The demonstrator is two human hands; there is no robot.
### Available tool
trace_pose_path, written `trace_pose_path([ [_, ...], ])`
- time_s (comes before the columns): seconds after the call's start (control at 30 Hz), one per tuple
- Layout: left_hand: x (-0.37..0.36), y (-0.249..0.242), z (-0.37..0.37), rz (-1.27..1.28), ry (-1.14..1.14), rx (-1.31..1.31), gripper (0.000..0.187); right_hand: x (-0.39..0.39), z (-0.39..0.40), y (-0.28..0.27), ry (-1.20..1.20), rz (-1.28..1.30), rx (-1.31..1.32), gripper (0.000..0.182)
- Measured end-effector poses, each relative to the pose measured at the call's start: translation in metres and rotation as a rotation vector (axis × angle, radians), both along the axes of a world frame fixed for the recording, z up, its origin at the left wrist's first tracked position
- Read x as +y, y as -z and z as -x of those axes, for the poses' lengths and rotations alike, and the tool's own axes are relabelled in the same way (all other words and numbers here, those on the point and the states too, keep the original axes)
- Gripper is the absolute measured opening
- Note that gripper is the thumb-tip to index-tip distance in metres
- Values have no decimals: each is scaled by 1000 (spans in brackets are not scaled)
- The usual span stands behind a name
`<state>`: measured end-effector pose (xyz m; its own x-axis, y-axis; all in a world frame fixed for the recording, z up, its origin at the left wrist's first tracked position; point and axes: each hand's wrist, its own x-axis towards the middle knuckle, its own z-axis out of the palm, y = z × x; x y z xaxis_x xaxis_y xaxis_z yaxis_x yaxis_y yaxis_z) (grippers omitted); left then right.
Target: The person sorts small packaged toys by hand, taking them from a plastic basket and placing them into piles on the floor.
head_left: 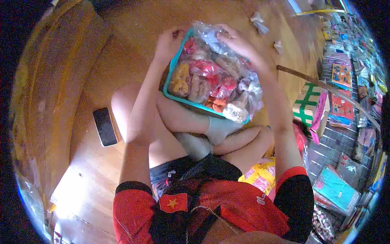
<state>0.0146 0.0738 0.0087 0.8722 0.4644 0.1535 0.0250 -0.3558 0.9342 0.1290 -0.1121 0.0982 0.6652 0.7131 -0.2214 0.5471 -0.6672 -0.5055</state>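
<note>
A teal plastic basket [172, 67] rests in front of my crossed legs, filled with clear plastic bags of small soft-looking items in red, yellow, beige, orange and white. At its far right part, my right hand [235, 40] has its fingers on a clear plastic bag [209, 37] with something pale blue inside. My left hand [168, 42] is at the far left corner of the basket, fingers curled in beside the rim. What those fingers hold, if anything, is hidden.
A dark-screened phone [105, 127] lies on the wooden floor to my left. To the right stand a cardboard box [306, 105] with green tape and a rack [341, 142] of packaged goods. Crumpled plastic bits [260, 23] lie beyond the basket. A yellow packet [262, 177] is by my right knee.
</note>
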Motion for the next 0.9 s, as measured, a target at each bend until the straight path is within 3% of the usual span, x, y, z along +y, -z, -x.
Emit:
trace_pose_path([
  [0.07,-3,0,1,-42,-13,-1,21,15,15,-19,40,128,-95,44],
  [0.17,-4,5,-7,-39,5,-26,22,9,-5,22,-141,-101,-32,44],
  [0.3,-5,2,-6,-106,78,127,28,14,8,22,14,200,-181,36],
  [0.4,-10,-1,-2,-386,143,-37,37,16,9,24,8,242,-215,32],
  [0.57,-22,-16,-10,-571,337,197,44,23,13,24,7,244,-136,33],
  [0.67,-24,-32,-11,-574,386,378,45,27,21,21,11,164,-266,35],
  [0.7,-25,-35,-10,-560,398,443,45,22,14,39,-7,171,-425,38],
  [0.8,-23,15,-22,-554,347,38,45,28,-3,55,-45,276,-350,41],
  [0.83,-26,15,-20,-610,333,57,46,24,-17,78,-93,242,-457,36],
  [0.9,-28,10,-16,-723,293,87,47,30,-13,66,-128,370,-328,35],
])
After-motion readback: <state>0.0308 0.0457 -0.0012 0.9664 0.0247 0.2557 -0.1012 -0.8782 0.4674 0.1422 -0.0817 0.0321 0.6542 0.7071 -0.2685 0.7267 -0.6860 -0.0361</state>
